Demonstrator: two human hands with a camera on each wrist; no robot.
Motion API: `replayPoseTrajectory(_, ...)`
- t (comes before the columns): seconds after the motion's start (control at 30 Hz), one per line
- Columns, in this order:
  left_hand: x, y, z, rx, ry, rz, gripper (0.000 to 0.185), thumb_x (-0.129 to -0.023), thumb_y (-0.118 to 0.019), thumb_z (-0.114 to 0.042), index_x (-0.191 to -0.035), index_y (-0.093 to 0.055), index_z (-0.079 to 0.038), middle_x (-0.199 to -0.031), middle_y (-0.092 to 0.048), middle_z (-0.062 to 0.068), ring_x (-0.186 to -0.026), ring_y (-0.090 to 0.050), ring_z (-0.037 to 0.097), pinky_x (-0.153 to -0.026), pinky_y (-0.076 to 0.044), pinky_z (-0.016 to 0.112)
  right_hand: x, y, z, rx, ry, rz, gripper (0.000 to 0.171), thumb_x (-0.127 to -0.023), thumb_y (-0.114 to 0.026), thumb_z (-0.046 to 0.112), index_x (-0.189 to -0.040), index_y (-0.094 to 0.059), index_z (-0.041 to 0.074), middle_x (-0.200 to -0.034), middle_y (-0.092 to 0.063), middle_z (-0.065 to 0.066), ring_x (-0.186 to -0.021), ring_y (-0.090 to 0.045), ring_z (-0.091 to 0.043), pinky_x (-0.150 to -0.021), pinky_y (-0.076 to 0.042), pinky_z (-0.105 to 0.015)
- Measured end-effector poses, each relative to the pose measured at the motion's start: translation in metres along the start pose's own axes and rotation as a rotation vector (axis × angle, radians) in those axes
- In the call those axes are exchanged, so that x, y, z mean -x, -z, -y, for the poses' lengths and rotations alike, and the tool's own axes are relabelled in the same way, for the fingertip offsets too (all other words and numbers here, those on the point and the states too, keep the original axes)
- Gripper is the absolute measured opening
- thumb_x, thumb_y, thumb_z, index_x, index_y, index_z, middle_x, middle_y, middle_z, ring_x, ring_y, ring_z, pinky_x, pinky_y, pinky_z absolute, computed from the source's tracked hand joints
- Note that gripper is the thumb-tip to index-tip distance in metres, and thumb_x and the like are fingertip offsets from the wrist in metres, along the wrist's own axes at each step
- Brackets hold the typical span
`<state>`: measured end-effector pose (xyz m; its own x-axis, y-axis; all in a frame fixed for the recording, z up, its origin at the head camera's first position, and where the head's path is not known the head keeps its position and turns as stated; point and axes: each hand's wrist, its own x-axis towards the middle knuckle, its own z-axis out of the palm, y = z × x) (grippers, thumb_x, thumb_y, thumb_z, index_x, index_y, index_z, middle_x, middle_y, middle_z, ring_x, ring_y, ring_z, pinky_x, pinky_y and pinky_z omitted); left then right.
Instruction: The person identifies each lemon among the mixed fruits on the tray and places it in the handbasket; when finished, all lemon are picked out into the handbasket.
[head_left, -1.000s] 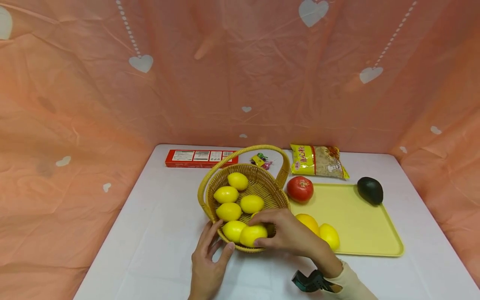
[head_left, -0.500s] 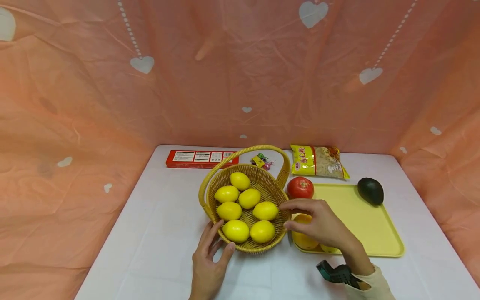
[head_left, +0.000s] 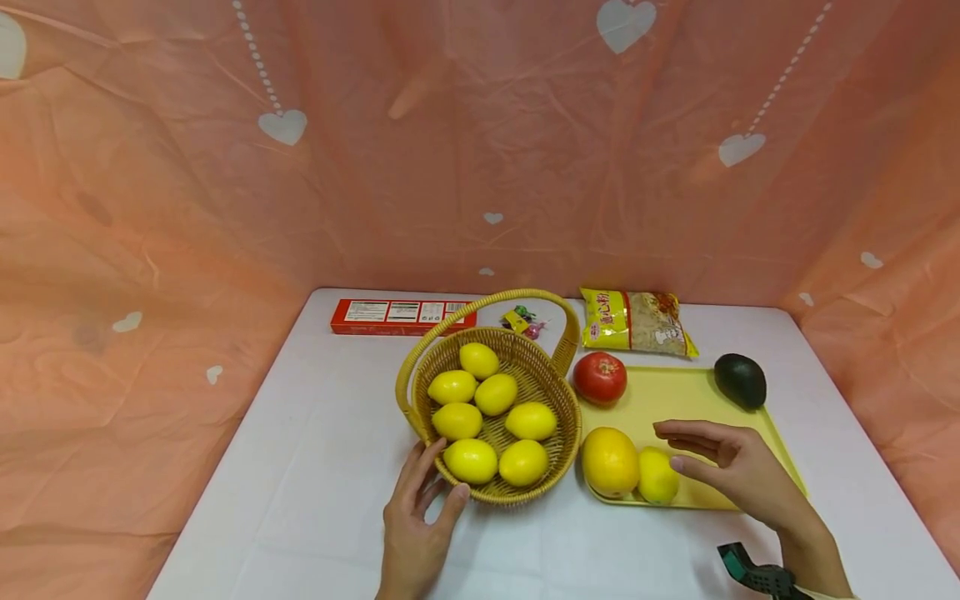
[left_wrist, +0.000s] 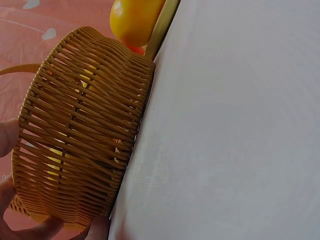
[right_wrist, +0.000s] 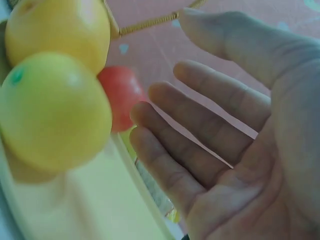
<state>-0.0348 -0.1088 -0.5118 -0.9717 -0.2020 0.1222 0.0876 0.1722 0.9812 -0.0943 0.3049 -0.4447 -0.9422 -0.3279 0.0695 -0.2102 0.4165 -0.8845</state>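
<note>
A round wicker basket (head_left: pixel 551 379) with an arched handle contains several lemons (head_left: pixel 470 461). My left hand (head_left: pixel 420 517) holds the basket's near-left side, thumb at the front rim and fingers bent along the outer wall, as the left wrist view shows. My right hand (head_left: pixel 738 467) hovers over the right part of the yellow tray (head_left: pixel 690 400), its fingers loosely extended and holding nothing. Just left of its fingertips sits a yellow-green fruit (right_wrist: pixel 55 112), touching an orange (head_left: pixel 610 461) at the tray's near-left corner.
A red pomegranate-like fruit (head_left: pixel 600 378) sits at the tray's far-left corner, and a dark green avocado (head_left: pixel 740 382) at its far-right corner. Behind are a flat red box (head_left: pixel 397 317), small wrapped candies (head_left: pixel 522 322) and a yellow food bag (head_left: pixel 637 322). A pink curtain (head_left: pixel 480 150) encloses the table.
My right hand has let go of a lemon in the basket and moved right, over the tray. The lemons have shifted apart a little. My left hand stays at the basket.
</note>
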Motion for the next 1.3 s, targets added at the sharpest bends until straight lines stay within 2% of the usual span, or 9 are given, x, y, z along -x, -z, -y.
replayPoseTrajectory(0.23, 0.000, 0.000, -0.003, 0.018, 0.006, 0.005, 0.062, -0.100, -0.082, -0.013, -0.157, -0.060, -0.015, -0.175, -0.036, 0.018, -0.152, -0.051, 0.033, -0.109, -0.057, 0.017, 0.002, 0.002, -0.019, -0.091, -0.035, 0.027, 0.038, -0.105, -0.071, 0.002, -0.142, -0.068, -0.004, -0.138, -0.076, -0.011, -0.123, -0.073, -0.005, -0.098, -0.061, -0.015)
replayPoseTrajectory(0.4, 0.000, 0.000, -0.003, 0.012, 0.004, 0.003, 0.062, -0.100, -0.082, -0.013, -0.158, -0.060, -0.015, -0.174, -0.036, 0.019, -0.151, -0.051, 0.033, -0.108, -0.057, 0.017, -0.002, 0.000, -0.030, -0.147, -0.092, 0.137, 0.044, -0.106, -0.071, 0.006, -0.148, -0.065, -0.002, -0.147, -0.071, -0.016, -0.127, -0.069, -0.001, -0.103, -0.059, -0.016)
replayPoseTrajectory(0.47, 0.000, 0.000, -0.002, 0.013, 0.002, 0.004, 0.062, -0.100, -0.082, -0.013, -0.158, -0.059, -0.015, -0.174, -0.036, 0.019, -0.151, -0.051, 0.034, -0.109, -0.057, 0.017, -0.002, 0.000, -0.032, -0.169, -0.101, 0.196, 0.046, -0.106, -0.071, 0.007, -0.151, -0.062, -0.003, -0.149, -0.070, -0.013, -0.128, -0.068, 0.001, -0.104, -0.058, -0.016)
replayPoseTrajectory(0.57, 0.000, 0.000, -0.002, 0.017, 0.000, 0.004, 0.062, -0.100, -0.082, -0.012, -0.158, -0.059, -0.015, -0.174, -0.036, 0.018, -0.152, -0.050, 0.034, -0.109, -0.056, 0.017, 0.001, 0.004, -0.032, -0.179, -0.117, 0.238, 0.048, -0.106, -0.070, 0.008, -0.152, -0.061, -0.004, -0.147, -0.071, 0.000, -0.127, -0.067, 0.002, -0.103, -0.058, -0.016)
replayPoseTrajectory(0.7, 0.001, 0.000, -0.003, 0.021, 0.000, 0.006, 0.062, -0.100, -0.082, -0.012, -0.158, -0.060, -0.015, -0.174, -0.036, 0.018, -0.151, -0.051, 0.034, -0.109, -0.056, 0.017, 0.008, 0.014, -0.033, -0.158, -0.151, 0.222, 0.047, -0.107, -0.070, 0.009, -0.151, -0.060, -0.005, -0.138, -0.071, 0.019, -0.122, -0.069, 0.002, -0.099, -0.061, -0.017)
replayPoseTrajectory(0.77, 0.001, 0.000, -0.004, 0.022, 0.000, 0.007, 0.062, -0.100, -0.082, -0.012, -0.157, -0.060, -0.015, -0.174, -0.036, 0.019, -0.151, -0.051, 0.035, -0.109, -0.056, 0.017, 0.011, 0.018, -0.035, -0.148, -0.165, 0.213, 0.047, -0.107, -0.069, 0.009, -0.150, -0.059, -0.007, -0.135, -0.071, 0.023, -0.120, -0.070, 0.001, -0.097, -0.062, -0.018)
replayPoseTrajectory(0.93, 0.001, 0.000, -0.004, 0.022, 0.003, 0.006, 0.062, -0.100, -0.082, -0.013, -0.157, -0.060, -0.016, -0.174, -0.036, 0.019, -0.151, -0.051, 0.036, -0.109, -0.057, 0.017, 0.016, 0.024, -0.042, -0.145, -0.178, 0.223, 0.047, -0.108, -0.068, 0.008, -0.150, -0.058, -0.010, -0.132, -0.072, 0.024, -0.118, -0.071, 0.001, -0.095, -0.063, -0.018)
replayPoseTrajectory(1.1, 0.000, 0.000, -0.003, 0.023, 0.009, 0.008, 0.062, -0.100, -0.082, -0.014, -0.158, -0.060, -0.017, -0.175, -0.036, 0.018, -0.152, -0.051, 0.036, -0.109, -0.056, 0.016, 0.016, 0.021, -0.046, -0.159, -0.186, 0.238, 0.050, -0.108, -0.069, 0.009, -0.153, -0.057, -0.007, -0.136, -0.070, 0.026, -0.120, -0.070, 0.002, -0.097, -0.063, -0.018)
replayPoseTrajectory(1.3, 0.000, 0.001, -0.004, 0.030, 0.014, 0.012, 0.062, -0.100, -0.083, -0.014, -0.158, -0.060, -0.016, -0.175, -0.035, 0.018, -0.152, -0.050, 0.035, -0.109, -0.056, 0.016, 0.014, 0.014, -0.045, -0.131, -0.196, 0.206, 0.049, -0.106, -0.072, 0.012, -0.151, -0.060, -0.003, -0.137, -0.071, 0.017, -0.119, -0.069, 0.001, -0.097, -0.061, -0.016)
